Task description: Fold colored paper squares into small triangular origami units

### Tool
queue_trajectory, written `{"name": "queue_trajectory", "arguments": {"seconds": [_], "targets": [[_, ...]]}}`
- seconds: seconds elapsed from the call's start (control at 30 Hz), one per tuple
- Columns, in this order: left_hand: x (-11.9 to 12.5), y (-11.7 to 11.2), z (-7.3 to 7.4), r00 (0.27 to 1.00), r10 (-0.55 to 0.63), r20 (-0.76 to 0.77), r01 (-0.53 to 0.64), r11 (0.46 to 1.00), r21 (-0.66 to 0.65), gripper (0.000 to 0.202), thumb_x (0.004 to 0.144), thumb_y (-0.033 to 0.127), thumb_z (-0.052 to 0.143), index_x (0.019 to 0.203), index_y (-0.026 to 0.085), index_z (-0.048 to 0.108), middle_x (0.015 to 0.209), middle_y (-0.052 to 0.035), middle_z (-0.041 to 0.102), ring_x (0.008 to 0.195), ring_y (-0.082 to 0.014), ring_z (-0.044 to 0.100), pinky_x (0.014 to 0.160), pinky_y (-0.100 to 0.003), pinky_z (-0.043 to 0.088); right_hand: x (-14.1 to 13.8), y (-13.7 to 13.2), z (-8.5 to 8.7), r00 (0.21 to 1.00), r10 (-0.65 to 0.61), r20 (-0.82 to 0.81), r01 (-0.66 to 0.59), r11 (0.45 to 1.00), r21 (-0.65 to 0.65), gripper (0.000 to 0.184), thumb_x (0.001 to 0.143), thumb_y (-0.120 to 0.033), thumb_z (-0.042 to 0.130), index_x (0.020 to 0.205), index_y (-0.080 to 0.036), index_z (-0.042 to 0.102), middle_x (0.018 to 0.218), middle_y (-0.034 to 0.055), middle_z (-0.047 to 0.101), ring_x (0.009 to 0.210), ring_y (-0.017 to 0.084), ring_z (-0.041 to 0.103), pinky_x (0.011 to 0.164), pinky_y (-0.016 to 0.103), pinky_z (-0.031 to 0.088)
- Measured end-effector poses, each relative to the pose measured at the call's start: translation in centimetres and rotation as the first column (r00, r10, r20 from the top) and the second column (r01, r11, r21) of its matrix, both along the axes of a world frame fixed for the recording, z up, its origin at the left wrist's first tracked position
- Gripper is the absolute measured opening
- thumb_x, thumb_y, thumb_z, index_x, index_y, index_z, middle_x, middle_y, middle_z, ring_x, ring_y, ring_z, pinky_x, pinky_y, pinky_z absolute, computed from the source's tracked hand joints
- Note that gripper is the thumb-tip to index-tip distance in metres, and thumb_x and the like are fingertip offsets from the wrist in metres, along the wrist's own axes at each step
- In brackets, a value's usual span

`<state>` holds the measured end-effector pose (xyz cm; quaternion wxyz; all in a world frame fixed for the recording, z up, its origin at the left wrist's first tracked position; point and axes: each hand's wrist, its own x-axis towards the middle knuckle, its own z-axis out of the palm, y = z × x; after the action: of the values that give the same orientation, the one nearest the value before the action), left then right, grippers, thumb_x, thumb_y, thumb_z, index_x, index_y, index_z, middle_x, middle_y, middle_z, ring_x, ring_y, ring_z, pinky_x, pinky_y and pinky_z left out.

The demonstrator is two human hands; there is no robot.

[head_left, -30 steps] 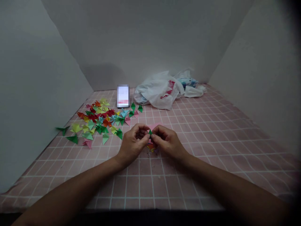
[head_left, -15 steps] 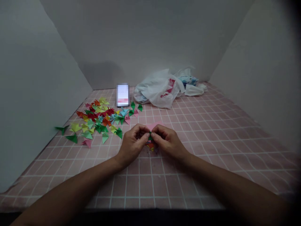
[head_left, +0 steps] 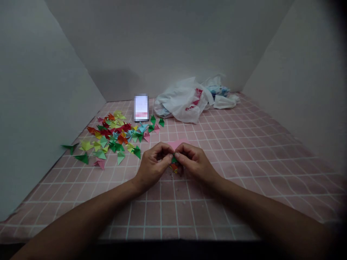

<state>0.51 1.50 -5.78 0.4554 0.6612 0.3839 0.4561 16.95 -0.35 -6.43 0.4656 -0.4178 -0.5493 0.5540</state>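
Pinching inward, the left hand (head_left: 153, 168) and right hand (head_left: 194, 163) nearly close, fingertips meeting on a small green paper triangle (head_left: 174, 159) with pink paper (head_left: 176, 144) behind, held together so both can work it. Folded paper triangles (head_left: 108, 139) lie within reach toward the left edge of the pink gridded mat (head_left: 230, 159).

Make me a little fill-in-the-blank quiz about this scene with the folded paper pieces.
The left hand and right hand pinch a small paper triangle coloured ____. The heap of folded paper triangles lies on the grid-patterned pink cloth to the ____ of the hands. A crumpled white plastic bag beyond the hands carries ____ print.

Missing words: green, left, red.
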Motion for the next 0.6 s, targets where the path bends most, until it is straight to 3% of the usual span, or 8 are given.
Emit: {"name": "queue_trajectory", "arguments": {"seconds": [0.4,0.6], "targets": [[-0.19,0.19,0.08,1.000,-0.021,0.012,0.022,0.994,-0.105,0.009,0.077,0.023,0.065,0.084,0.017,0.065,0.073,0.0007,0.063,0.064,-0.0117,0.058,0.061,-0.024,0.047,0.07,0.00,-0.47,0.998,0.046,-0.047,-0.047,0.999,-0.005,0.022,0.091,-0.039,0.061,0.082,-0.020,0.055,0.060,-0.0047,0.057,0.049,0.009,0.050,0.048,0.024,0.040],[-0.23,0.23,0.21,0.999,0.000,-0.044,-0.001,1.000,-0.031,0.007,0.078,0.023,0.064,0.083,0.018,0.066,0.074,-0.0008,0.065,0.066,-0.0129,0.060,0.062,-0.025,0.047,0.00,0.01,-0.32,0.998,0.044,-0.049,-0.044,0.999,-0.006,0.023,0.090,-0.040,0.061,0.082,-0.020,0.054,0.059,-0.0052,0.056,0.048,0.010,0.050,0.047,0.024,0.040]]}}
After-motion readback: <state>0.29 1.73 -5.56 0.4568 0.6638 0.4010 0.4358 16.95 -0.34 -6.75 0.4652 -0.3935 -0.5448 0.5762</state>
